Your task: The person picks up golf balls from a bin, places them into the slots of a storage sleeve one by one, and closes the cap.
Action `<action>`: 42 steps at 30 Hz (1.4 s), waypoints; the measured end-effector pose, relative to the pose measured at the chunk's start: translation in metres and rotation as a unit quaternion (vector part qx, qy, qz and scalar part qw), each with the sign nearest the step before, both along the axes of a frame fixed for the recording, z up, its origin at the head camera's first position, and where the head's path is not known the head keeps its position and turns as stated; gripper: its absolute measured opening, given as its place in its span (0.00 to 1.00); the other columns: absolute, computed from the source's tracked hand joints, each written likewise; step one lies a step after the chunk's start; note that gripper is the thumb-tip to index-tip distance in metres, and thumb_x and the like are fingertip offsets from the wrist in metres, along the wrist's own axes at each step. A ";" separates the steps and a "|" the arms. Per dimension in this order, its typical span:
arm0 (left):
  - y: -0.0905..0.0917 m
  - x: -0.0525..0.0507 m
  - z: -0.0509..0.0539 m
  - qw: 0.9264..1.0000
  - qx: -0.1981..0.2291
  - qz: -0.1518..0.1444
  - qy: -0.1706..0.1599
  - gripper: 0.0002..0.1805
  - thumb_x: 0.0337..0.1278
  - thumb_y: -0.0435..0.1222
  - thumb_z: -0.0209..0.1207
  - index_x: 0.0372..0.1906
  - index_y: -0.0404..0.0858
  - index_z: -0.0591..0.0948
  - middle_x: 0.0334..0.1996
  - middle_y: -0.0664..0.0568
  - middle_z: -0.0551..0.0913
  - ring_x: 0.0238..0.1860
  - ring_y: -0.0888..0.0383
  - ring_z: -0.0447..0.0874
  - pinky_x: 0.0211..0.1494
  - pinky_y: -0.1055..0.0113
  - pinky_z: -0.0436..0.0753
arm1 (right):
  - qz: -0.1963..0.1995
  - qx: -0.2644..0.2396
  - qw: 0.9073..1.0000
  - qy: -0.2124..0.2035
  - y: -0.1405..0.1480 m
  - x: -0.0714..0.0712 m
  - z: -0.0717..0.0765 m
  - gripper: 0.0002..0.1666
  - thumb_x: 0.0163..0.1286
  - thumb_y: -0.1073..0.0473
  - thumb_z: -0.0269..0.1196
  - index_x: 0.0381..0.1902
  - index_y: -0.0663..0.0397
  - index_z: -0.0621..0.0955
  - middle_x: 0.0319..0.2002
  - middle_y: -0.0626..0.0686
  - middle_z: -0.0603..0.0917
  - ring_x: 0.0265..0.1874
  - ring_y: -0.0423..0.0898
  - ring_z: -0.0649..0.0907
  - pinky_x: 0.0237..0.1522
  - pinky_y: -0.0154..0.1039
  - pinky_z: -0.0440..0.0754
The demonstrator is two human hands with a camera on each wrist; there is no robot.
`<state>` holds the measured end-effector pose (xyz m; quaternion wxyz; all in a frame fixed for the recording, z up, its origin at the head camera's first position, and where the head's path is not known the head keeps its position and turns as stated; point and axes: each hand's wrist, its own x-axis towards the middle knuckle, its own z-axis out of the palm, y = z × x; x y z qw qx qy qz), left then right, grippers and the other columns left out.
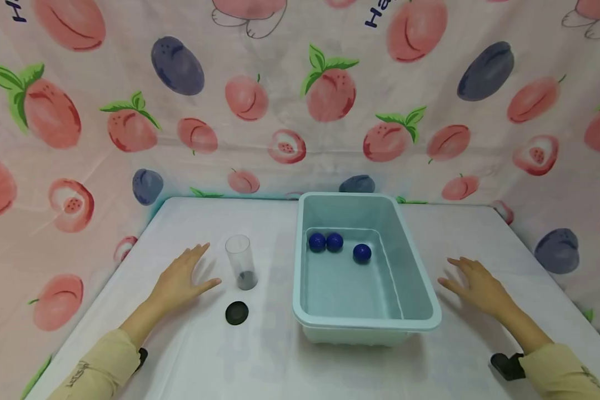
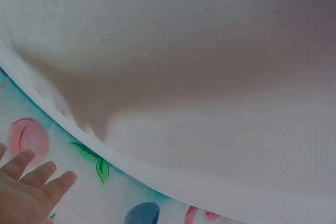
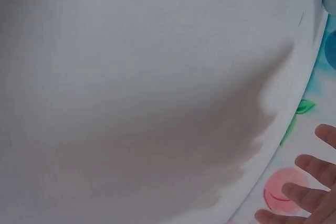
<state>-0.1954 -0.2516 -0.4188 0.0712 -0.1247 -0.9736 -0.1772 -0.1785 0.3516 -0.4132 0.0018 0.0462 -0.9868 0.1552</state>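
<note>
The left hand [image 1: 179, 282], fingers spread, hovers left of a clear cylinder [image 1: 240, 261] that has a dark grey bottom. Just below the cylinder lies a round black disc [image 1: 237, 313]. On the other side of the light blue bin [image 1: 304, 266], the right hand [image 1: 480, 286] is held with its fingers apart and touches nothing. Inside the bin, two dark blue balls [image 1: 317, 242] sit side by side, and a third ball [image 1: 362, 253] lies to their right. In the wrist views, the left hand [image 2: 31, 190] and right hand [image 3: 312, 187] show spread fingers, holding nothing.
A white cloth [image 1: 205, 355] covers the table. Behind it hangs a pink curtain [image 1: 280, 72] printed with fruit. Dark straps or devices show at both wrists, beside the yellowish sleeves [image 1: 102, 358].
</note>
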 end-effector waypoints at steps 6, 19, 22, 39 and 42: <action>0.003 -0.002 0.002 1.000 0.020 0.009 -0.003 0.45 0.48 0.57 0.64 0.67 0.36 0.66 0.64 0.32 0.68 0.65 0.33 0.63 0.60 0.35 0.66 | -0.007 -0.027 1.000 0.012 -0.002 -0.001 0.006 0.40 0.66 0.42 0.59 0.59 0.73 0.68 0.59 0.78 0.66 0.57 0.75 0.66 0.53 0.72 0.66; 0.010 -0.003 0.005 0.997 0.079 -0.001 -0.016 0.41 0.48 0.53 0.66 0.66 0.37 0.68 0.61 0.36 0.73 0.62 0.36 0.70 0.62 0.41 0.69 | 0.000 -0.055 0.995 0.078 -0.012 -0.003 0.019 0.25 0.64 0.58 0.62 0.51 0.74 0.75 0.48 0.76 0.77 0.45 0.73 0.77 0.41 0.64 0.78; 0.012 -0.004 0.005 0.994 0.107 -0.009 -0.028 0.41 0.48 0.51 0.66 0.66 0.38 0.67 0.60 0.37 0.74 0.62 0.36 0.70 0.62 0.40 0.68 | -0.004 -0.076 0.994 0.084 -0.016 -0.004 0.024 0.24 0.65 0.58 0.62 0.52 0.73 0.75 0.48 0.76 0.77 0.45 0.73 0.78 0.40 0.63 0.79; 0.034 -0.011 0.007 0.934 0.330 -0.077 -0.118 0.40 0.54 0.34 0.64 0.70 0.32 0.59 0.63 0.31 0.68 0.64 0.36 0.67 0.64 0.46 0.69 | -0.029 -0.431 0.900 -0.063 -0.024 -0.009 0.045 0.16 0.73 0.52 0.53 0.52 0.52 0.75 0.37 0.30 0.79 0.35 0.26 0.81 0.38 0.34 0.85; 0.041 -0.014 0.010 0.921 0.360 -0.088 -0.122 0.39 0.53 0.32 0.64 0.70 0.33 0.60 0.63 0.33 0.69 0.65 0.37 0.67 0.65 0.47 0.69 | -0.025 -0.522 0.847 -0.095 -0.023 -0.009 0.050 0.07 0.72 0.55 0.54 0.41 0.35 0.78 0.35 0.30 0.82 0.35 0.30 0.84 0.36 0.32 0.85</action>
